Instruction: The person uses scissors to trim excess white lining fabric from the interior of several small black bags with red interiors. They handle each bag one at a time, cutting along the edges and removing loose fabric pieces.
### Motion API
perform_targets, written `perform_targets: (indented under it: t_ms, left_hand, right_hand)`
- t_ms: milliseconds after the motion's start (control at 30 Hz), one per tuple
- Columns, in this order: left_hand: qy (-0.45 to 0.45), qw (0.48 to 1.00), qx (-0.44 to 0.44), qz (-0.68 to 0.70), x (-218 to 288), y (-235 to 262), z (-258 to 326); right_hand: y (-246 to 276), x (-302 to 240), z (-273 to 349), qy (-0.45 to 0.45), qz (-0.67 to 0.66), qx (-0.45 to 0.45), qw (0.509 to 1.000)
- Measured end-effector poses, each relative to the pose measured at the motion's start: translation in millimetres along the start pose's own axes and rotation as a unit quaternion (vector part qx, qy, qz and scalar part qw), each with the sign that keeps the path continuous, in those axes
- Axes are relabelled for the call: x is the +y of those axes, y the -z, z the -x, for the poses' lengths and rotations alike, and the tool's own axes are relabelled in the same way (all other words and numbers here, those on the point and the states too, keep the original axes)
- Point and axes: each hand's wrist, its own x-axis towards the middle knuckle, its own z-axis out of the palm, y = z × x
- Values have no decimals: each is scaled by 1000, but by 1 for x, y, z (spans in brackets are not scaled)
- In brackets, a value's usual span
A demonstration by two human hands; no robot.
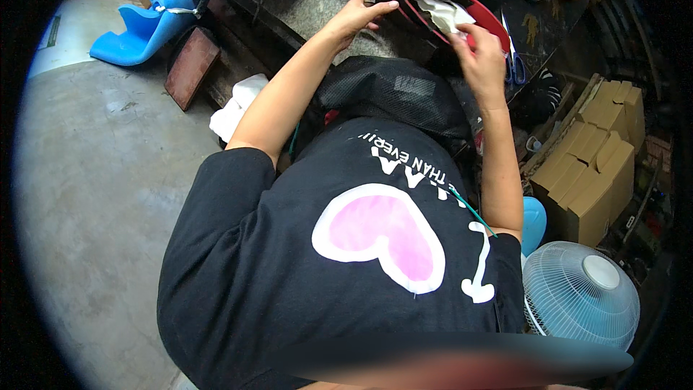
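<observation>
Black T-shirt [289, 289] with a white-bordered pink heart fills the foreground, a blurred dark band [447, 355] crossing its lower end. Beyond, by a worn grey worktop [315, 9], a person holds up a curved red pouch-like piece [491, 20] with a dark rim. The left hand [355, 19] grips its left end; the right hand's [481, 59] fingers appear to pinch crumpled white stuffing [442, 10] in the opening. Adjusting that filling seems the step in hand; the next move likely calls for a steady rim while it is settled. The piece's underside and the fingers' exact hold are hidden.
</observation>
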Motion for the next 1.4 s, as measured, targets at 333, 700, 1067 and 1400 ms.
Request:
perform_targets:
  t_ms: [333, 700, 1067, 1400]
  left_hand:
    - [70, 995, -21, 68, 31, -37, 40]
    - [27, 997, -40, -63, 26, -33, 36]
    - [75, 997, -16, 26, -3, 25, 4]
    - [-377, 830, -13, -411, 33, -34, 43]
  right_hand:
    - [-17, -26, 10, -4, -41, -111, 993]
    - [-14, 3, 23, -106, -329, -176, 922]
    - [136, 24, -18, -11, 15, 315, 949]
    - [28, 117, -52, -129, 124, 68, 982]
